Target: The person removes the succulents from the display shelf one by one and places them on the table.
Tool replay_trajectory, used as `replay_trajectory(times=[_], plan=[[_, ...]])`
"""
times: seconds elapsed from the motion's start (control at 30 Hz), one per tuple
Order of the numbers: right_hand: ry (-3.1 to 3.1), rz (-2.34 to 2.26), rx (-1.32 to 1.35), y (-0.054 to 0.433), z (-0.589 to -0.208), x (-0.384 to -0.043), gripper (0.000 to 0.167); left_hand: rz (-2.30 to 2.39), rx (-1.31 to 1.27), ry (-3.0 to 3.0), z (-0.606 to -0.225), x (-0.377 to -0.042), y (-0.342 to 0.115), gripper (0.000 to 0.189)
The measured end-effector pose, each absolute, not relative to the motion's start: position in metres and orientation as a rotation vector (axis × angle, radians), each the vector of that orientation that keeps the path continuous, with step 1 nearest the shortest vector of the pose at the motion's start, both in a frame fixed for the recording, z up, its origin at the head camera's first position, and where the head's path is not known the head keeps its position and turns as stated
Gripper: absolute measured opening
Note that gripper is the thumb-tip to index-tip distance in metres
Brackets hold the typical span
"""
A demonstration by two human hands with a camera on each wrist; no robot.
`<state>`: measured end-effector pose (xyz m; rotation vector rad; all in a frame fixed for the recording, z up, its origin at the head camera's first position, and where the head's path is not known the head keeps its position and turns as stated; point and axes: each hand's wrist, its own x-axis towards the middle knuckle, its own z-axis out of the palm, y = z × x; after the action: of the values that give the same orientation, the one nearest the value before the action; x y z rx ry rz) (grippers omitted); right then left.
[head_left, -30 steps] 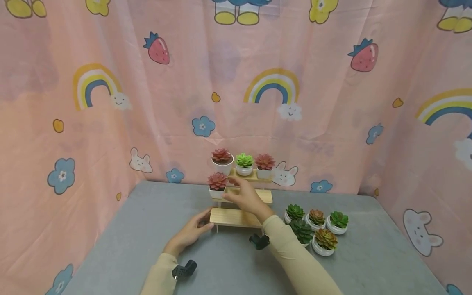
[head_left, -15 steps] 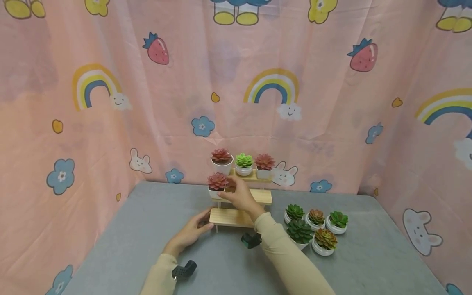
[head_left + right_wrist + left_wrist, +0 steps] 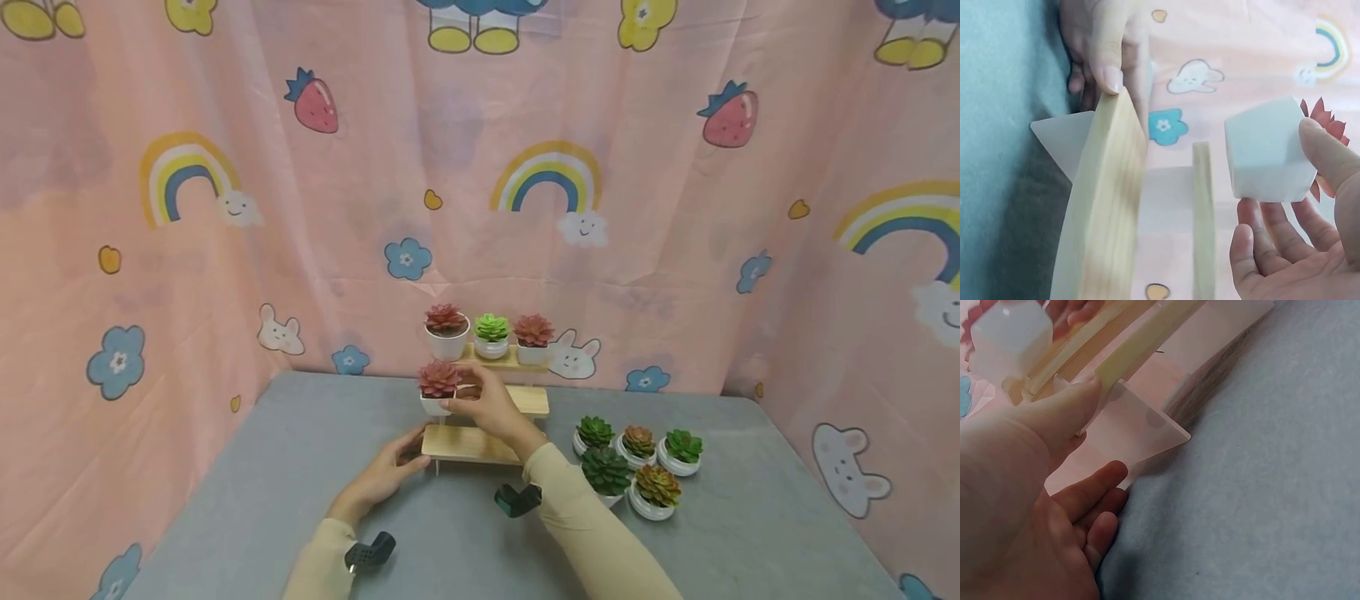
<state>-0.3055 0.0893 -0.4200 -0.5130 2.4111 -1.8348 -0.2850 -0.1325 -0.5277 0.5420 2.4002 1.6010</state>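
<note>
My right hand (image 3: 493,410) holds a red potted succulent (image 3: 438,380) by its white angular pot (image 3: 1266,156), thumb on one side and fingers on the other. In the right wrist view a gap shows between the pot and the middle plank (image 3: 1204,219). My left hand (image 3: 378,477) grips the left end of the lowest plank of a three-tier wooden plant stand (image 3: 467,443). Its thumb presses the plank's end; the other fingers lie by the clear side panel (image 3: 1141,425). On the top tier stand a red succulent (image 3: 447,335), a bright green one (image 3: 492,335) and another red one (image 3: 534,337).
Several potted succulents, green (image 3: 681,452) and brownish (image 3: 656,492), stand in a group on the grey tabletop (image 3: 300,433), right of the stand and beside my right forearm. A pink patterned curtain (image 3: 360,208) hangs behind and at both sides.
The red potted succulent in my right hand has come slightly forward and down in the head view, off its place at the middle tier. My left hand stays on the stand.
</note>
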Motion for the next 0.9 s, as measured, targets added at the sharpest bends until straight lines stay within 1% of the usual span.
replay_trajectory(times=[0.23,0.57,0.9], plan=[[2.416,-1.782,-0.62,0.102,-0.413,-0.293,0.059,1.616,0.497,2.393,-0.531,-0.285,-0.136,0.067],[2.516,-1.756,-0.751,0.132,-0.402,-0.267,0.057,1.635,0.512,2.391,-0.529,-0.285,-0.135,0.067],[2.63,-1.689,-0.68,0.185,-0.408,-0.239,0.055,1.636,0.447,2.384,-0.528,-0.284,-0.129,0.068]])
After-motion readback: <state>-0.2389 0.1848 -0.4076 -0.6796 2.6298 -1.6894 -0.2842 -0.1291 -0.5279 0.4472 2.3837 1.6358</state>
